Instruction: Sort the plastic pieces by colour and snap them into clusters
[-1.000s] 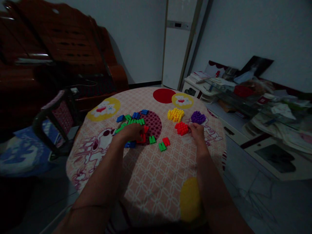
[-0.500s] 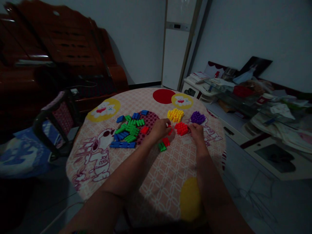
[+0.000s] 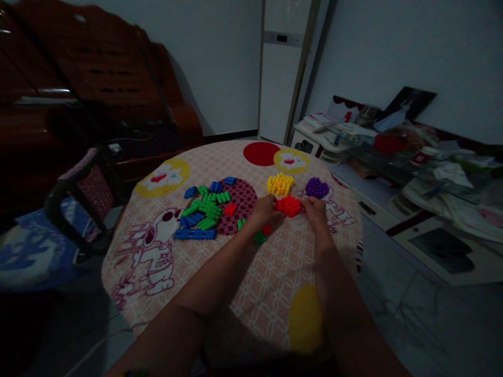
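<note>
My left hand (image 3: 264,212) is closed at the left edge of a cluster of red building blocks (image 3: 290,206), pinching a red block against it. On the cluster's right side my right hand (image 3: 314,210) grips its edge between thumb and fingers. Just behind lies a yellow block cluster (image 3: 280,185), and a purple block cluster (image 3: 316,187) sits beyond my right hand. Left of my hands spreads a pile of green blocks (image 3: 210,210) and blue blocks (image 3: 195,234). A lone red block (image 3: 230,209) lies beside the pile. A green block (image 3: 260,237) is partly hidden by my left forearm.
The round table (image 3: 236,293) has a patterned cloth. A chair (image 3: 84,193) stands at its left, with a wooden bench (image 3: 98,78) behind. On the right, a cabinet (image 3: 377,209) carries papers and clutter. A tall white air conditioner (image 3: 279,89) stands in the corner.
My left hand went from the pile rightward to the red cluster, bringing a red block. My right hand stayed on the cluster's right side. The view shifted slightly.
</note>
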`<act>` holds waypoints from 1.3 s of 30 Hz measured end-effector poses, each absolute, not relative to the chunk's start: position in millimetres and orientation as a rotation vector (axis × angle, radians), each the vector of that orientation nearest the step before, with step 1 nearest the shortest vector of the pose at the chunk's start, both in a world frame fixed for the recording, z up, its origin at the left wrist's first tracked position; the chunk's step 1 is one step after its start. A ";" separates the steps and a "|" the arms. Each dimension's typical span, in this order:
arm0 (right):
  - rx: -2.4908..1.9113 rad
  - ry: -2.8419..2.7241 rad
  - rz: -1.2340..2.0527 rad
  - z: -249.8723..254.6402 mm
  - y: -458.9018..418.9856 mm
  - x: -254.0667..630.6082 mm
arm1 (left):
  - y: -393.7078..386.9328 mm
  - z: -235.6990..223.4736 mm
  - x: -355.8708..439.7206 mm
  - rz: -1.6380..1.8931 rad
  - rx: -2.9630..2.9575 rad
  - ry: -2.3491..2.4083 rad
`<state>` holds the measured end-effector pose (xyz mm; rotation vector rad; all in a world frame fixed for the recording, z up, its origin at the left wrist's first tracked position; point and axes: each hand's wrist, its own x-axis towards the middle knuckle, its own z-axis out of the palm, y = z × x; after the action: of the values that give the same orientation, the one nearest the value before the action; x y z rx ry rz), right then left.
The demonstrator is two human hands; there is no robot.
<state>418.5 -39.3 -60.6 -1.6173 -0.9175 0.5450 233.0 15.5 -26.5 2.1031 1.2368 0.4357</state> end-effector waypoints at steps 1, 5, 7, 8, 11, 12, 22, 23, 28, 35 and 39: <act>-1.619 -0.919 0.547 -60.3 -39.3 418.3 | 15.6 -26.9 233.5 0.427 2.106 1.231; -1.615 -0.921 0.549 -58.4 -40.3 417.0 | 13.2 -27.8 237.0 0.430 2.110 1.212; -1.617 -0.908 0.550 -56.9 -41.3 416.0 | 11.8 -27.7 238.0 0.448 2.099 1.208; -1.617 -0.901 0.551 -56.1 -41.8 415.5 | 11.9 -27.1 237.6 0.455 2.084 1.202; -1.610 -0.899 0.558 -54.4 -42.9 414.5 | 19.1 -20.9 228.7 0.442 2.040 1.178; -1.608 -0.903 0.559 -54.1 -43.1 414.5 | 24.0 -17.2 222.3 0.436 2.053 1.180; -1.609 -0.915 0.540 -55.4 -42.7 415.2 | 71.3 7.2 121.9 -0.084 2.393 1.620; -1.607 -0.919 0.538 -55.4 -42.8 415.2 | 72.2 5.4 118.8 -0.141 2.391 1.608; -1.612 -0.940 0.530 -55.5 -43.4 415.5 | 73.6 -2.2 121.3 -0.082 2.453 1.578; -1.616 -0.950 0.527 -59.7 -42.4 417.8 | 62.3 7.6 142.3 0.255 2.391 1.275; -1.609 -0.936 0.543 -61.4 -42.0 418.3 | 40.0 9.1 175.2 0.443 2.348 0.957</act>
<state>418.3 -42.0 -61.4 -1.6090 -0.9363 0.5433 175.2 40.0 9.1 2.3476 0.9571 0.4428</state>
